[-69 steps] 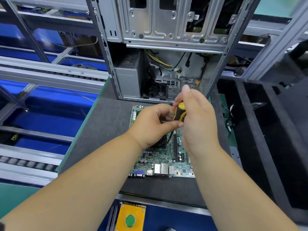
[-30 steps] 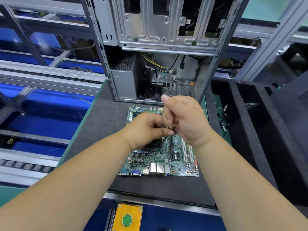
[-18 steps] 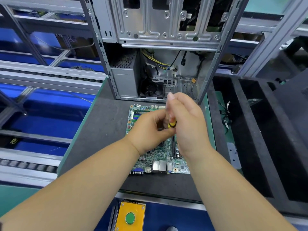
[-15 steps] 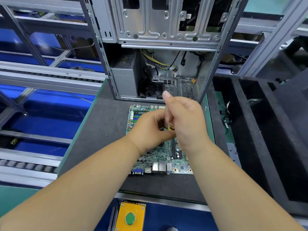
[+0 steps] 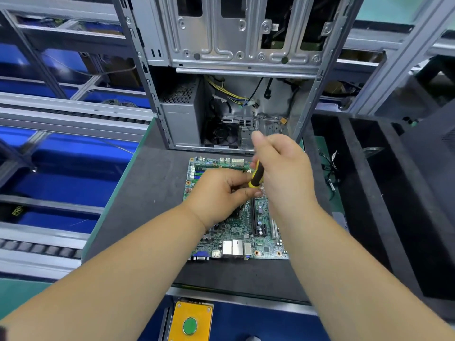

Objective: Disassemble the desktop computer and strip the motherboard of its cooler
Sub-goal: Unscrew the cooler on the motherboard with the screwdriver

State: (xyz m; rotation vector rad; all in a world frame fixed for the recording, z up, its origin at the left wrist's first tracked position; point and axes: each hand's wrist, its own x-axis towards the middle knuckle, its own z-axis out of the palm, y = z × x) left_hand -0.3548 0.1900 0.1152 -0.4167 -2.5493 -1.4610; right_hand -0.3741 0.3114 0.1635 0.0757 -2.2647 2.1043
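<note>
With the motherboard [image 5: 236,232] already out of the open case [image 5: 229,77] and flat on the bench [image 5: 147,188] at frame centre, removal is done. Cooler stripping remains: the right hand [image 5: 283,173] grips a screwdriver [image 5: 256,175], while the left hand [image 5: 216,195], fingers curled, steadies its lower end over the mostly hidden cooler [image 5: 236,213].

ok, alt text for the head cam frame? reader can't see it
A person's right hand grips a yellow-and-black screwdriver over a green motherboard lying flat on a dark mat, while the left hand pinches near the tool's lower end. Behind the board stands an open, mostly gutted metal case.
</note>
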